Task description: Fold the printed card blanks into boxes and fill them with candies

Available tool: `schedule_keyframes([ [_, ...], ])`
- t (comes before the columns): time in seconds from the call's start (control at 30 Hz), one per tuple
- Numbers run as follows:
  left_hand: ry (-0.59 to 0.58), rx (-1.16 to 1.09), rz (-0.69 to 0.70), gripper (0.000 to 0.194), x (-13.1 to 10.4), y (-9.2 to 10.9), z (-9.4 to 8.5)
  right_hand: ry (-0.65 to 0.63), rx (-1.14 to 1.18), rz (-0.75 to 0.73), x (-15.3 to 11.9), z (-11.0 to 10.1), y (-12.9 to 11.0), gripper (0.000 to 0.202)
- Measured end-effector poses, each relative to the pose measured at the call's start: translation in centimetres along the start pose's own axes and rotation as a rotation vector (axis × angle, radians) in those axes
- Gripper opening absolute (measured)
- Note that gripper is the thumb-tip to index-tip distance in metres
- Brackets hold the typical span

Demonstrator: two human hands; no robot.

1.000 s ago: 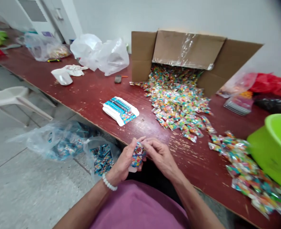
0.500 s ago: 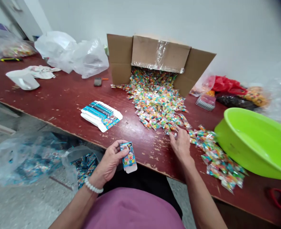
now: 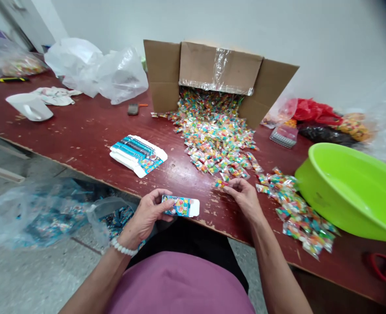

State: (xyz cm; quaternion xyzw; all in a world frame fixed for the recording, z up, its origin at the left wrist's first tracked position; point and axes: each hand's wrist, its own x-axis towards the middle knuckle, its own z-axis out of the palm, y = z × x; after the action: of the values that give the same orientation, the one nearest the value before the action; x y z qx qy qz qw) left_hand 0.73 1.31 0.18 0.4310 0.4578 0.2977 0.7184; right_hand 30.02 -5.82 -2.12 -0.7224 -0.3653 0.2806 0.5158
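Head view: from my remote post I see the left hand (image 3: 147, 213) gripping a small printed box (image 3: 181, 207), a slim rectangular block of glossy card, thumb pressed on its colourful face and fingers curled behind; a plain white flap projects from the end toward the right, and the box is held just above the near table edge. The right hand (image 3: 245, 198) pinches, between thumb and fingertips, one end of a candy packet (image 3: 220, 184), a crinkled clear wrapper with multicoloured pieces inside, near the front margin of the candy heap (image 3: 217, 135). This heap, loose and shiny, spills from a cardboard carton (image 3: 165, 72), matt brown and stiff-flapped, with wrinkled clear tape on its middle flap. The table (image 3: 88, 135) is dark red, smooth and scuffed, with pale chips along its rim. To the left I note flattened cartons (image 3: 139, 152), blue and white, stacked with tabs out. At the right, a second, smaller spread of packets (image 3: 306, 226) lies beside a lime-green basin (image 3: 376, 196), round-lipped and smooth. Thin white plastic bags (image 3: 121, 76) lie crumpled toward the wall; on the floor side, a translucent sack (image 3: 45, 218) bulges softly with blue printed contents.
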Motion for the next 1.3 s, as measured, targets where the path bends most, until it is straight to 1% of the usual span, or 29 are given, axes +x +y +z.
schedule_keyframes([
  [0.07, 0.02, -0.035, -0.001, 0.051, -0.1, 0.0, 0.2, -0.104, 0.294, 0.076, -1.8, 1.1, -1.5, 0.04],
  [0.1, 0.025, -0.052, -0.001, 0.051, -0.1, 0.0, 0.2, -0.161, 0.381, 0.097, -2.7, 1.7, -2.3, 0.038],
  [0.17, 0.027, -0.086, -0.006, 0.05, -0.3, 0.2, 0.2, -0.26, 0.459, 0.107, -4.2, 2.7, -3.5, 0.033],
  [0.23, 0.015, -0.123, -0.016, 0.049, -0.6, 0.4, 0.1, -0.32, 0.431, 0.091, -5.3, 3.4, -4.2, 0.028],
  [0.33, -0.012, -0.16, -0.014, 0.049, -1.1, 0.5, 0.0, -0.351, 0.242, 0.009, -5.9, 3.7, -4.4, 0.021],
  [0.37, -0.021, -0.164, -0.006, 0.048, -1.3, 0.5, 0.0, -0.379, 0.172, -0.027, -6.0, 3.6, -4.4, 0.019],
  [0.47, -0.081, -0.132, 0.023, 0.042, -1.8, 0.1, 0.2, -0.546, 0.074, -0.085, -6.1, 3.3, -4.9, 0.015],
  [0.53, -0.178, -0.064, 0.02, 0.04, -2.0, -0.2, 0.5, -0.622, 0.09, -0.086, -6.1, 3.2, -5.6, 0.015],
  [0.63, -0.369, 0.026, -0.026, 0.046, -2.4, -0.4, 1.0, -0.595, 0.179, -0.085, -5.8, 3.4, -6.6, 0.021],
  [0.7, -0.457, 0.044, -0.066, 0.044, -2.5, -0.4, 1.3, -0.566, 0.234, -0.07, -5.6, 3.7, -6.8, 0.025],
  [0.8, -0.514, 0.057, -0.095, 0.041, -2.5, -0.3, 1.7, -0.501, 0.264, -0.062, -5.4, 4.2, -6.7, 0.027],
  [0.87, -0.535, 0.053, -0.086, 0.042, -2.6, -0.2, 2.0, -0.436, 0.209, -0.116, -5.5, 4.4, -6.6, 0.025],
  [0.9, -0.541, 0.053, -0.078, 0.041, -2.6, -0.1, 2.2, -0.436, 0.159, -0.163, -5.7, 4.5, -6.6, 0.022],
  [0.97, -0.529, 0.046, -0.073, 0.042, -2.6, -0.1, 2.5, -0.508, 0.059, -0.265, -6.1, 4.6, -6.7, 0.019],
  [1.03, -0.474, 0.011, -0.093, 0.046, -2.5, -0.1, 2.8, -0.576, 0.04, -0.331, -6.3, 4.5, -6.8, 0.016],
  [1.07, -0.433, -0.025, -0.114, 0.046, -2.5, -0.1, 2.9, -0.558, 0.067, -0.332, -6.3, 4.5, -6.7, 0.014],
  [1.13, -0.349, -0.115, -0.178, 0.047, -2.3, -0.1, 3.2, -0.454, 0.176, -0.255, -6.2, 4.6, -6.4, 0.013],
  [1.17, -0.314, -0.151, -0.211, 0.05, -2.3, -0.1, 3.3, -0.418, 0.245, -0.187, -6.2, 4.7, -6.2, 0.015],
  [1.2, -0.285, -0.176, -0.236, 0.055, -2.3, -0.1, 3.4, -0.412, 0.313, -0.105, -6.1, 4.9, -5.9, 0.02],
  [1.27, -0.246, -0.183, -0.247, 0.061, -2.3, -0.3, 3.7, -0.475, 0.421, 0.056, -6.2, 5.5, -5.4, 0.03],
  [1.3, -0.229, -0.169, -0.226, 0.06, -2.3, -0.4, 3.8, -0.518, 0.457, 0.113, -6.4, 5.8, -5.2, 0.032],
])
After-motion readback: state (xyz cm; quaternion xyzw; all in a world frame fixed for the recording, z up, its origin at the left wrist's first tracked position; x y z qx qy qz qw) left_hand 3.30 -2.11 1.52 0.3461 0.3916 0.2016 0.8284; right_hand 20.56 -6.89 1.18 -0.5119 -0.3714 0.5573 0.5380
